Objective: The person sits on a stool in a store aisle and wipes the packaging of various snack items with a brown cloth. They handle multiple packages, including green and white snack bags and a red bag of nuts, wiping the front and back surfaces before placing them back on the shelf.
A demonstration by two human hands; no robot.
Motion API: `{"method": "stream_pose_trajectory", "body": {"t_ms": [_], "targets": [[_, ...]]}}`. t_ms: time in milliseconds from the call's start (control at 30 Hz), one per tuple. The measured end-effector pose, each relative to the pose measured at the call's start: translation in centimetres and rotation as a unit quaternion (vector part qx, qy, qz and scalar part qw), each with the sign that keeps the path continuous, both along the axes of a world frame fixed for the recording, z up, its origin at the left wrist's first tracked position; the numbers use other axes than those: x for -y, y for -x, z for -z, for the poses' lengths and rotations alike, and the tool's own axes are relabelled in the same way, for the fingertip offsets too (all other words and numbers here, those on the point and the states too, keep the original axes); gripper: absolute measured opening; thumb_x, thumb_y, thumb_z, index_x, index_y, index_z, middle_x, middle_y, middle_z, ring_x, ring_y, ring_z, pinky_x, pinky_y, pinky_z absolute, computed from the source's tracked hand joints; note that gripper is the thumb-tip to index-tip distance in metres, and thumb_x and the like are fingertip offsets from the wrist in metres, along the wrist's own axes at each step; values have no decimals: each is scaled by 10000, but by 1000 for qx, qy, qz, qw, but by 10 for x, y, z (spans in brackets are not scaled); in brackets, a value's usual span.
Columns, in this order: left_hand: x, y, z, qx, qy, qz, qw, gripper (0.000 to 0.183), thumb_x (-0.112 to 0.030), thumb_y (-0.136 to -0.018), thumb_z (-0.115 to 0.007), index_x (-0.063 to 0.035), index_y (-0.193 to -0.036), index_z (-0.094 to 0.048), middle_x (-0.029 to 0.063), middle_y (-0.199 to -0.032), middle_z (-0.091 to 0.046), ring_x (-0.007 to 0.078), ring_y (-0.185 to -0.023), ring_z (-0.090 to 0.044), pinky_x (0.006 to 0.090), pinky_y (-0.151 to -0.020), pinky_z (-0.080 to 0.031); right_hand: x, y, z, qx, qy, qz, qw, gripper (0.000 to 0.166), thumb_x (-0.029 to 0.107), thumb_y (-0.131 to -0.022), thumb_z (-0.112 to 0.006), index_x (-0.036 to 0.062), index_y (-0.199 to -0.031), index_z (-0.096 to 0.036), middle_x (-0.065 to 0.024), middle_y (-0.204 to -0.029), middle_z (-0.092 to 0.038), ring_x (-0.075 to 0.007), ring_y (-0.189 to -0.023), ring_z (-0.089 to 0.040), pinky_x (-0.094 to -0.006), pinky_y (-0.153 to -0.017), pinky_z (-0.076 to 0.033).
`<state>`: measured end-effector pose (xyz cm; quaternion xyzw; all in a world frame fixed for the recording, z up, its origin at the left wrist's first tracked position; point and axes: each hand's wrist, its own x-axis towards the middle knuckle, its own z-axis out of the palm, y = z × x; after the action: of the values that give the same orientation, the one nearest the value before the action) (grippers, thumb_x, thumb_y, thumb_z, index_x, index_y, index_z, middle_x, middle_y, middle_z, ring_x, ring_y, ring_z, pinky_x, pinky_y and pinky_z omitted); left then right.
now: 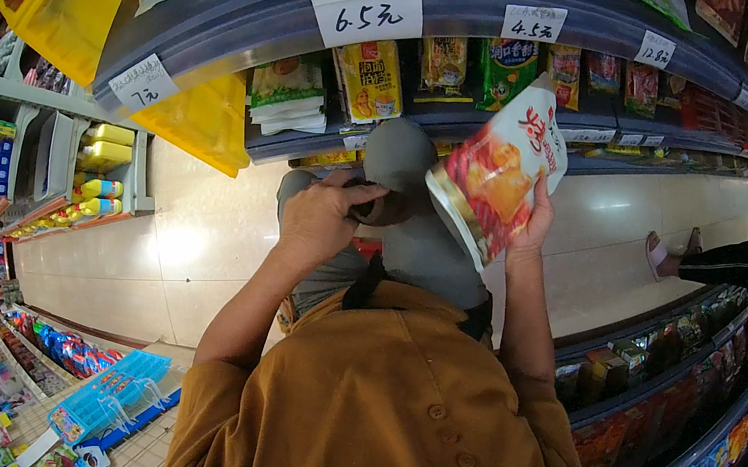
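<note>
In my right hand (536, 219) is a glossy snack pouch (501, 169), white at the top with red and orange food pictures, tilted and held by its right edge. My left hand (325, 215) is over my bent legs, its index finger stretched toward a small dark object (378, 208) by my grey-trousered knee (401, 153). Whether that hand grips the object cannot be made out. Just ahead, a shelf (625, 130) carries a yellow snack packet (368, 82), a green packet (506, 71) and a stack of white-and-green packets (289, 95).
Handwritten price cards (366, 5) line the upper shelf edge. Yellow plastic bins (195, 113) jut out at left. Bottles (97, 197) fill a side rack. Another person's leg (735, 269) is at right on the tiled floor (606, 204). More shelving (673, 383) runs behind at right.
</note>
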<state>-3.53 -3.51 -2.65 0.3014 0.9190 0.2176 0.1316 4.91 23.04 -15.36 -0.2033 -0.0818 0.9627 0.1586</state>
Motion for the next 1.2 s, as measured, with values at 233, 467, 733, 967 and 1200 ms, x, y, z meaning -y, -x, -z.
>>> {"method": "stream_pose_trajectory", "body": {"t_ms": [233,467,733,967,1200], "targets": [[0,4,7,27,-92,-13,995,344,-101,-676,-629,-233,-994,-636,55,-914,-587,256,-825,-578,317,-667,-465,30,-12,-7,-105,93,-53,989,403,327,-832,-516,34,-1105,-474,-137,-951,-590,-228,-781,-596,-334,-661,-511],[-12,3,12,104,-255,0,961,370,-48,-670,-645,-177,-1016,-625,63,-869,-579,236,-799,-572,279,-669,-450,59,9,-16,-258,153,-121,946,433,315,-798,-564,-53,-999,-454,-142,-803,-579,-180,-623,-576,-244,-516,-470],[-18,6,-2,132,-300,-9,945,476,79,-621,-646,-80,-1067,-593,77,-866,-577,172,-813,-541,243,-717,-423,74,9,-50,-198,34,-176,964,355,342,-813,-526,3,-876,-443,-68,-620,-500,-100,-478,-452,-201,-407,-301],[-27,7,-10,109,-287,-24,951,438,24,-652,-655,-124,-1062,-604,70,-858,-570,171,-808,-555,239,-678,-434,83,4,-50,-216,88,-236,943,396,379,-814,-514,-8,-894,-489,-53,-605,-485,-90,-454,-391,-221,-403,-286],[-58,13,-46,-163,-236,-23,958,482,-24,-614,-633,-222,-1053,-601,73,-944,-537,265,-805,-560,338,-612,-481,87,17,-26,-316,90,-299,896,416,426,-804,-514,16,-876,-497,-37,-579,-483,-81,-439,-379,-214,-405,-288]]}}
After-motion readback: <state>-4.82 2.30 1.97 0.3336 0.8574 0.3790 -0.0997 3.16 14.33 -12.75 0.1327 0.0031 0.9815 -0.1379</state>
